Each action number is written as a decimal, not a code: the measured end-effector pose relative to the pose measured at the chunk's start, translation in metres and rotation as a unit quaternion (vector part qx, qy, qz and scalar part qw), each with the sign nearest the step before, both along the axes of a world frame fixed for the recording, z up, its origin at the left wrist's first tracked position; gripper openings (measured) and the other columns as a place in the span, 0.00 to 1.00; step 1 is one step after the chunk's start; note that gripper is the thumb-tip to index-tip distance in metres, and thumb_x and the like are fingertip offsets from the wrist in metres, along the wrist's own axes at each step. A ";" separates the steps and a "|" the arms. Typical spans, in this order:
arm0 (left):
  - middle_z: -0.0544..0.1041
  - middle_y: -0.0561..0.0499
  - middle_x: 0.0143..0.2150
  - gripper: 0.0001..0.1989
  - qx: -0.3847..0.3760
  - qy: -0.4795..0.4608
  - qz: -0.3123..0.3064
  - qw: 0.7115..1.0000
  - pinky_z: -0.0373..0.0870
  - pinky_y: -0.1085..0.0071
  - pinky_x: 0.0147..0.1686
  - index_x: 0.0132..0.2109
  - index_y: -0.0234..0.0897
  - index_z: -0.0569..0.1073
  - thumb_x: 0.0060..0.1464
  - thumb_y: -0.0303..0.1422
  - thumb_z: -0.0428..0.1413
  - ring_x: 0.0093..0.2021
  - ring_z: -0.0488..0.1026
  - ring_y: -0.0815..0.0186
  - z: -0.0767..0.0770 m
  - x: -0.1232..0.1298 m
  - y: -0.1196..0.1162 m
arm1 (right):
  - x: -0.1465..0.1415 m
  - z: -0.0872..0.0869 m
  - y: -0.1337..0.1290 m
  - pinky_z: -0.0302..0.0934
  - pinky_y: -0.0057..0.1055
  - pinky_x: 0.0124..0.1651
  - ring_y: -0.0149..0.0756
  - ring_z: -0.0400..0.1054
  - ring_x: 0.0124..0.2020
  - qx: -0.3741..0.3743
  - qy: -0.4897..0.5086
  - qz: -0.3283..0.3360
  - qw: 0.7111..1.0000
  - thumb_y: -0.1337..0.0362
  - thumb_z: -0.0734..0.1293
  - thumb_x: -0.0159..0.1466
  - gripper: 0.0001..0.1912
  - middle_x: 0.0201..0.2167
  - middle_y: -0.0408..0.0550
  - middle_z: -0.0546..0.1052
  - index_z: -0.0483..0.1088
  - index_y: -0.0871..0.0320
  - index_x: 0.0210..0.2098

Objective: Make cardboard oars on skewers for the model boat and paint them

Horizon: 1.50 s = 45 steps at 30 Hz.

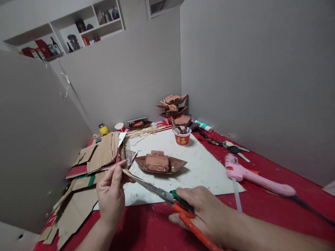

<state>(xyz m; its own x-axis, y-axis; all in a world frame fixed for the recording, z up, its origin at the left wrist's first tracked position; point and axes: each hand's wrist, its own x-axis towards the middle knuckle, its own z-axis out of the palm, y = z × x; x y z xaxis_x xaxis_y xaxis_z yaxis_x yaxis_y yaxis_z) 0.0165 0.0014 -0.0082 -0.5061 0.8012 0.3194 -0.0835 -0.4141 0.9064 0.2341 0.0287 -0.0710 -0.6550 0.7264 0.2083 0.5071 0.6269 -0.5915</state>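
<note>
My left hand (pixel 112 191) pinches a thin pale wooden stick (pixel 127 172) between thumb and fingers. Closed around a pair of shears (pixel 163 194) with orange and green handles is my right hand (pixel 201 212). The blades point left and lie along the stick, close to my left fingertips; I cannot tell whether they bite into it. Just beyond the shears, a small brown model boat (pixel 159 163) with a ribbed cabin rests upright on a white sheet (pixel 209 177).
Cut cardboard pieces (pixel 103 153) are heaped on the left. Behind the boat are loose sticks (pixel 146 131), a red paper cup (pixel 182 136) with brown paint and stacked model boats (pixel 172 106). A pink glue gun (pixel 261 179) lies right on the red tabletop (pixel 146 226), its cord trailing rightward.
</note>
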 end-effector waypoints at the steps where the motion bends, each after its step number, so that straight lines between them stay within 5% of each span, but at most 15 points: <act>1: 0.78 0.53 0.25 0.13 0.000 0.000 -0.005 1.000 0.71 0.82 0.25 0.38 0.37 0.82 0.47 0.40 0.64 0.23 0.71 0.74 -0.001 -0.001 0.000 | 0.000 -0.001 0.001 0.41 0.29 0.24 0.29 0.44 0.20 0.000 0.001 0.000 1.000 0.48 0.65 0.59 0.21 0.18 0.36 0.58 0.51 0.53 0.23; 8: 0.79 0.52 0.29 0.14 -0.018 0.014 -0.014 1.000 0.72 0.78 0.26 0.40 0.36 0.81 0.49 0.40 0.63 0.24 0.72 0.73 -0.007 -0.006 0.004 | 0.001 -0.007 0.006 0.42 0.28 0.25 0.29 0.46 0.20 0.014 0.011 -0.006 1.000 0.48 0.65 0.59 0.21 0.18 0.36 0.60 0.52 0.54 0.23; 17: 0.79 0.52 0.31 0.14 -0.028 0.036 -0.040 0.998 0.73 0.78 0.30 0.42 0.38 0.81 0.51 0.40 0.62 0.28 0.72 0.72 -0.009 -0.003 0.002 | -0.002 0.013 0.003 0.41 0.28 0.24 0.30 0.46 0.19 0.022 -0.035 -0.052 0.998 0.49 0.67 0.55 0.20 0.18 0.38 0.64 0.54 0.53 0.24; 30: 0.78 0.51 0.32 0.13 -0.033 0.029 -0.075 0.996 0.72 0.77 0.32 0.47 0.41 0.79 0.56 0.38 0.58 0.29 0.72 0.72 -0.012 -0.001 0.002 | 0.001 0.010 0.007 0.43 0.28 0.24 0.30 0.51 0.18 0.020 -0.037 -0.059 0.997 0.40 0.63 0.57 0.24 0.17 0.40 0.65 0.59 0.54 0.23; 45: 0.74 0.53 0.32 0.12 -0.044 0.037 -0.109 0.992 0.72 0.74 0.33 0.47 0.39 0.77 0.56 0.35 0.58 0.29 0.74 0.72 -0.011 0.000 0.008 | 0.001 0.007 0.010 0.48 0.27 0.23 0.31 0.57 0.18 0.055 0.017 -0.075 0.996 0.46 0.63 0.60 0.20 0.16 0.40 0.67 0.61 0.54 0.23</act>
<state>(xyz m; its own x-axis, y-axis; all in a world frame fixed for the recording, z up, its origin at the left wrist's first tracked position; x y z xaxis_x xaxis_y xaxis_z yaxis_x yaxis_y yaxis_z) 0.0163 0.0093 -0.0190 -0.2945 0.9159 0.2727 -0.0945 -0.3119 0.9454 0.2352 0.0386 -0.0638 -0.5313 0.7877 0.3120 0.5809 0.6067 -0.5427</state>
